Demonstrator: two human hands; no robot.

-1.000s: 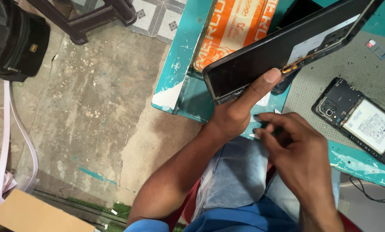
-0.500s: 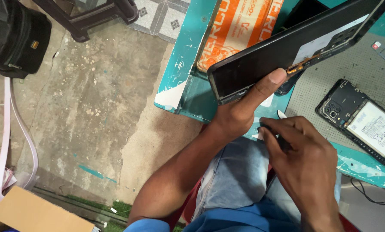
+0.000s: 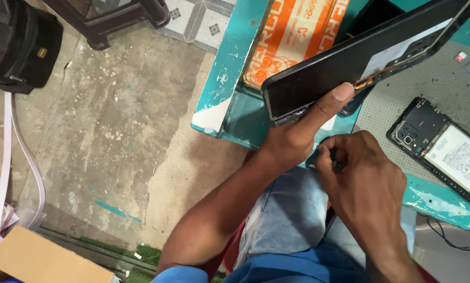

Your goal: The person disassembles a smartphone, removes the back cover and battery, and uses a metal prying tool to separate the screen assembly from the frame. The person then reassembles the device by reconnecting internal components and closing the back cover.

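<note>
Black phone panel (image 3: 350, 68) with white patch and small orange flex strip. Beside the panel: teal table (image 3: 224, 84), paint chipped to white at the corner; orange-and-white printed box (image 3: 292, 36); grey dotted mat (image 3: 429, 99). On the mat: black opened phone (image 3: 445, 149) with white battery. Below the table: pale blue jeans (image 3: 287, 220), grey floor (image 3: 104, 120), patterned grey-and-white tiles (image 3: 198, 21).
</note>
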